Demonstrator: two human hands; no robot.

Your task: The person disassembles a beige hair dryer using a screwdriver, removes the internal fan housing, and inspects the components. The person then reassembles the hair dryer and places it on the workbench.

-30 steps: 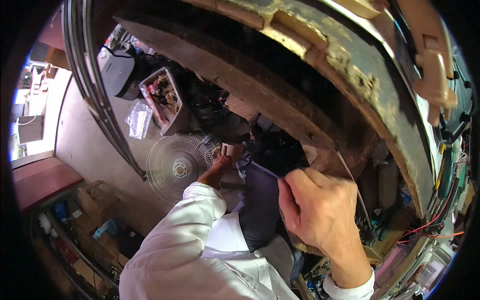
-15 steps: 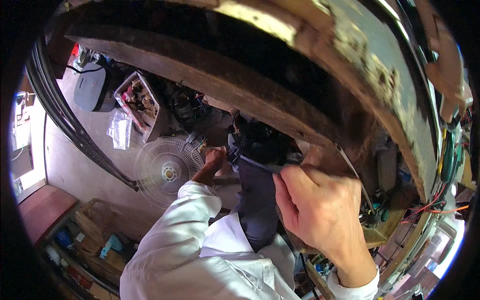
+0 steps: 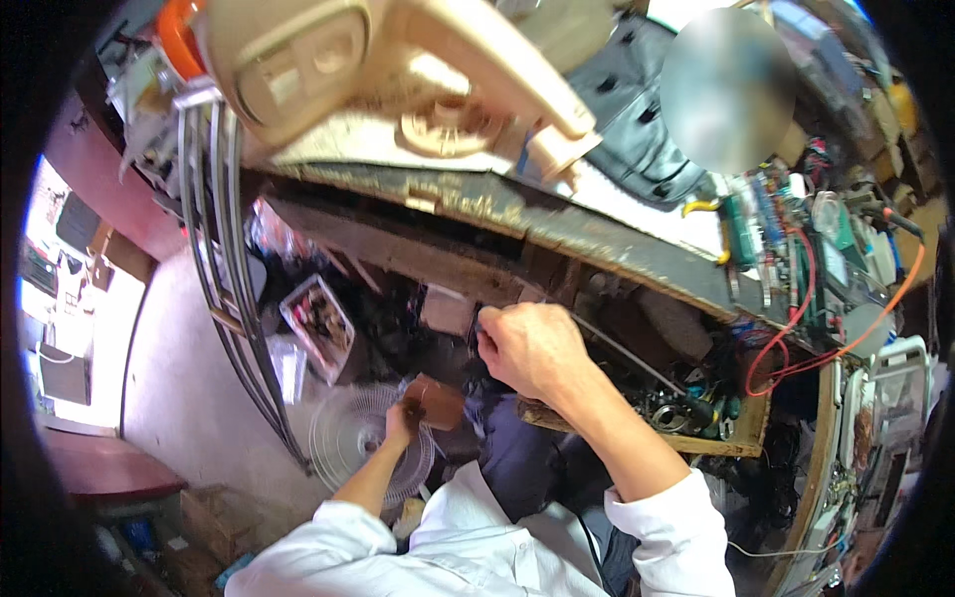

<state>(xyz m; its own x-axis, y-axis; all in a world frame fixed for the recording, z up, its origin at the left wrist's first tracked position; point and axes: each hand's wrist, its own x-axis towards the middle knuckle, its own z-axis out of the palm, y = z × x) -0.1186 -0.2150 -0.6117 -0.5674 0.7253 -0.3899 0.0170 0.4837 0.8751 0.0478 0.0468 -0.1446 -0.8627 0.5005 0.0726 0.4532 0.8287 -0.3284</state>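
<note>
I look down past a worn wooden workbench edge (image 3: 557, 224) into the dim space under it. My left hand (image 3: 401, 426) reaches low and grips a small brown box (image 3: 436, 402) just above a round wire fan guard (image 3: 350, 460) lying on the floor. My right hand (image 3: 530, 348) is higher, at the shelf under the bench, its fingers curled tight beside a small cardboard box (image 3: 447, 309). Whether anything lies inside that fist is hidden. Both arms wear white sleeves.
A beige fan housing (image 3: 398, 70) lies on the bench top. A person in a dark padded jacket (image 3: 637, 109) stands across it. Circuit boards with red and orange wires (image 3: 806, 289) crowd the right. A tray of parts (image 3: 318, 326), curved metal bars (image 3: 224, 298) and an open drawer of metal bits (image 3: 686, 413) sit below.
The view has tilted up, so the bench top and fan housing now show. My left hand now holds the brown box. My right hand has shifted left, up to the shelf.
</note>
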